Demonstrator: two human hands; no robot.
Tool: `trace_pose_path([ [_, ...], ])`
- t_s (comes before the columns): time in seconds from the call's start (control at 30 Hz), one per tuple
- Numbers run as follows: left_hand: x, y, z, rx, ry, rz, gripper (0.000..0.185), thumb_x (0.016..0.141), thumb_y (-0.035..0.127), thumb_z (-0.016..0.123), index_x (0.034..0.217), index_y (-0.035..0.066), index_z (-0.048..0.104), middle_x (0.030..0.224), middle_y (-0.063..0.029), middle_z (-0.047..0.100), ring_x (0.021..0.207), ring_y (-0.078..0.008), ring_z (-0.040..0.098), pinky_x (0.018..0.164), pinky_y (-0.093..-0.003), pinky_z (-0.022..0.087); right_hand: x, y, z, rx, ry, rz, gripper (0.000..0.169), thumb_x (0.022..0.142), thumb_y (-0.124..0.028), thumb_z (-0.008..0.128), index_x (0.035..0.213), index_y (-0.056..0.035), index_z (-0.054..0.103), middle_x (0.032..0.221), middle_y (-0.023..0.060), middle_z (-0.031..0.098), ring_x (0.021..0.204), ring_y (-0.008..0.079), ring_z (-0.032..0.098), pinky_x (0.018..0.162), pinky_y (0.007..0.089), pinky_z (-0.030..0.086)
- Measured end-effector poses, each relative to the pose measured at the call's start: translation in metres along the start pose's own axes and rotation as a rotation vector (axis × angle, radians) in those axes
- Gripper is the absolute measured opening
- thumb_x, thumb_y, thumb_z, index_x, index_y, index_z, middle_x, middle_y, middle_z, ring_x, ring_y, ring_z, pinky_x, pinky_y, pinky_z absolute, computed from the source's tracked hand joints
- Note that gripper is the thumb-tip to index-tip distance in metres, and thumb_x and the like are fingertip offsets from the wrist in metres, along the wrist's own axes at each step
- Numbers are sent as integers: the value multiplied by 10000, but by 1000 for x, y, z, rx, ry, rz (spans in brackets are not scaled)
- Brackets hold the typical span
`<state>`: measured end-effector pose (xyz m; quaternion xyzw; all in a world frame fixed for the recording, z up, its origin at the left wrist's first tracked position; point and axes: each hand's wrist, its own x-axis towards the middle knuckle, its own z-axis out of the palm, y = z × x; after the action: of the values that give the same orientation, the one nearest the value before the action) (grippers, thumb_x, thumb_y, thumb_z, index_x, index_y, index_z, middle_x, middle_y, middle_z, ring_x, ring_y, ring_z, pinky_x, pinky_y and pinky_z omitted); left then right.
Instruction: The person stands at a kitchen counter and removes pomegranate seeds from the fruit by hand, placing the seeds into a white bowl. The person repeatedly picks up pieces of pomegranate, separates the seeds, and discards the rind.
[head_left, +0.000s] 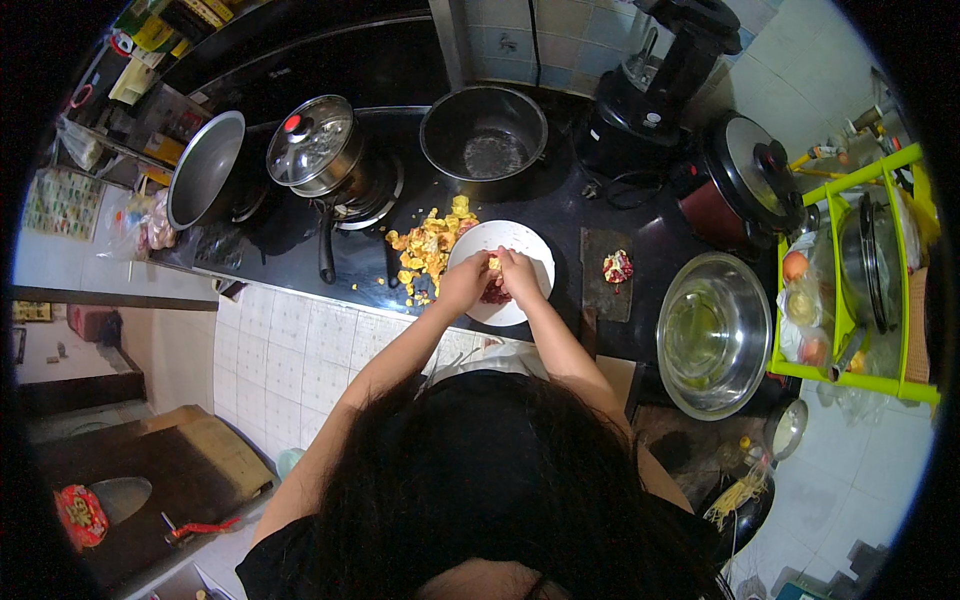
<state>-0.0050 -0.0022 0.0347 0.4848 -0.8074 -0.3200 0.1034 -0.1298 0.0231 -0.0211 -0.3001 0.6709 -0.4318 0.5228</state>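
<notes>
Over a white bowl (541, 259), my left hand (463, 285) and my right hand (520, 276) meet around a small piece of pomegranate (493, 262). Fingers of both hands cover most of that piece. Red pomegranate seeds (496, 295) lie in the bowl below them. Left of the bowl, and against it, spreads a heap of yellow peel and pith scraps (427, 251). To the right a cleaver (606, 298) lies flat on the counter with its handle towards me. Another chunk of pomegranate (618, 266), red seeds showing, rests on its blade.
Behind the bowl stands a black pot (484, 135). A lidded saucepan (311, 154) sits on the stove, its handle (326, 247) pointing towards me. At right are a juicer (637, 112), an electric cooker (739, 180), a steel basin (712, 337) of liquid and a green rack (840, 277).
</notes>
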Motion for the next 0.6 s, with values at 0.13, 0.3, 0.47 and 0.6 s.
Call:
trace_pose_path([
  [0.13, 1, -1, 0, 15, -12, 6, 281, 809, 267, 551, 1020, 83, 526, 887, -159, 603, 796, -344, 579, 651, -410, 453, 7, 8, -3, 96, -14, 20, 375, 904, -335, 413, 873, -14, 604, 534, 52, 525, 389, 142, 485, 356, 267, 374],
  [0.3, 1, 2, -1, -42, 19, 18, 287, 812, 269, 550, 1018, 71, 523, 878, -159, 602, 799, -341, 579, 661, -399, 455, 9, 7, -8, 211, -60, 61, 374, 906, -347, 407, 911, -28, 602, 555, 45, 532, 385, 114, 470, 351, 235, 369],
  [0.47, 12, -26, 8, -307, -26, 57, 292, 830, 270, 549, 998, 35, 512, 839, -168, 595, 765, -315, 591, 653, -376, 445, -9, -19, -12, 455, -124, 89, 360, 908, -365, 403, 990, -70, 593, 653, 24, 566, 467, 84, 504, 364, 203, 362],
  [0.6, 13, -33, 10, -475, -88, 102, 239, 863, 207, 529, 993, 7, 506, 821, -88, 573, 748, -156, 531, 680, -293, 433, -10, -20, -12, 0, -231, -19, 329, 911, -345, 400, 1041, -94, 568, 733, 38, 585, 525, 108, 527, 424, 235, 393],
])
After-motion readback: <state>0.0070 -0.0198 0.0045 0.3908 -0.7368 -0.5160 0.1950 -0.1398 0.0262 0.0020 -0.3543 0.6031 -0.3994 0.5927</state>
